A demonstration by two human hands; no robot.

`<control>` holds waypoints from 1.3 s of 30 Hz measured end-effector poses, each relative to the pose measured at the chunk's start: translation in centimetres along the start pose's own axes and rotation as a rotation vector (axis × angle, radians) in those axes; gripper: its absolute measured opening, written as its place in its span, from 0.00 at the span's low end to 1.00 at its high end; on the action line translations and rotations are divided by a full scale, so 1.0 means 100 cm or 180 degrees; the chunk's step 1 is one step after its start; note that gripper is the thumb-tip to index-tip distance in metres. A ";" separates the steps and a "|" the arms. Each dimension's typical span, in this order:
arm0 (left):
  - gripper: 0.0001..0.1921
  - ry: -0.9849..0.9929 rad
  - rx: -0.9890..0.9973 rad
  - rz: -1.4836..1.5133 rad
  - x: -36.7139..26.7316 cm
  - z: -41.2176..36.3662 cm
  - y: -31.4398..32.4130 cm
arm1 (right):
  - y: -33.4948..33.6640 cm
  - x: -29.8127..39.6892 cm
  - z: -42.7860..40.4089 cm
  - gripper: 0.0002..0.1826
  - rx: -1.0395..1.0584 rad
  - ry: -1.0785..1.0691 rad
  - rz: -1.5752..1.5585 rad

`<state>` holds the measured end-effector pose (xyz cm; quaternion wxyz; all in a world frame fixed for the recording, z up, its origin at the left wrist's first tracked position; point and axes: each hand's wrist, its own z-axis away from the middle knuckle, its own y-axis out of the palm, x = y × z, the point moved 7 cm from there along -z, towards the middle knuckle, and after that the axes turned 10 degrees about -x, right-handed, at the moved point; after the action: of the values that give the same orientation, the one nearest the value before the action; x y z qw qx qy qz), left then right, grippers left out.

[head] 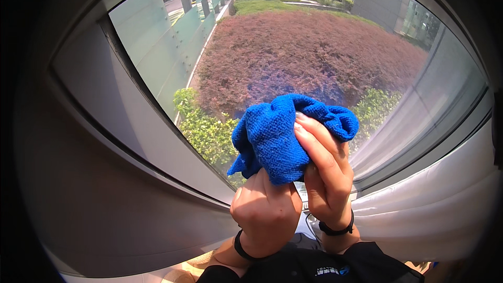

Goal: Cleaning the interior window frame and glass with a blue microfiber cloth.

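Note:
A crumpled blue microfibre cloth (275, 141) is bunched between my two hands, in front of the window pane (314, 55). From below, my left hand (267, 208) grips it, with the fingertips hidden under the folds. My right hand (328, 165) holds the cloth's right side, the thumb low and the fingers laid over the fabric. One loose corner hangs at the left and a twisted roll sticks out at the right. Whether the cloth touches the glass, I cannot tell. Each wrist wears a dark band.
A grey window frame (133, 106) borders the glass on the left, beside a grey panel (90, 188). White curtain fabric (428, 200) hangs at the right. Outside the pane are reddish shrubs (298, 43), green bushes and parked cars. Round woven objects (178, 276) lie at the lower left.

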<state>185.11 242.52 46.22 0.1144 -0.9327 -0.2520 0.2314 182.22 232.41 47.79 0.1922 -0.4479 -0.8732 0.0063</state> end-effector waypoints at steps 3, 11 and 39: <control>0.06 0.0211 -0.0271 0.0114 -0.013 -0.024 -0.005 | -0.007 0.007 -0.021 0.23 -0.0097 -0.0185 0.0045; 0.05 0.0359 0.0145 -0.0346 0.001 0.024 0.011 | -0.004 -0.004 0.017 0.21 -0.0101 0.0353 -0.0099; 0.04 -0.0213 0.0097 -0.0343 0.009 0.034 0.021 | 0.000 -0.017 0.045 0.21 -0.0293 0.0298 -0.0101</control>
<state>185.00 241.58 42.26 0.1324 -0.9077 -0.3020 0.2597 181.58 231.84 43.07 0.2121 -0.4422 -0.8696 -0.0578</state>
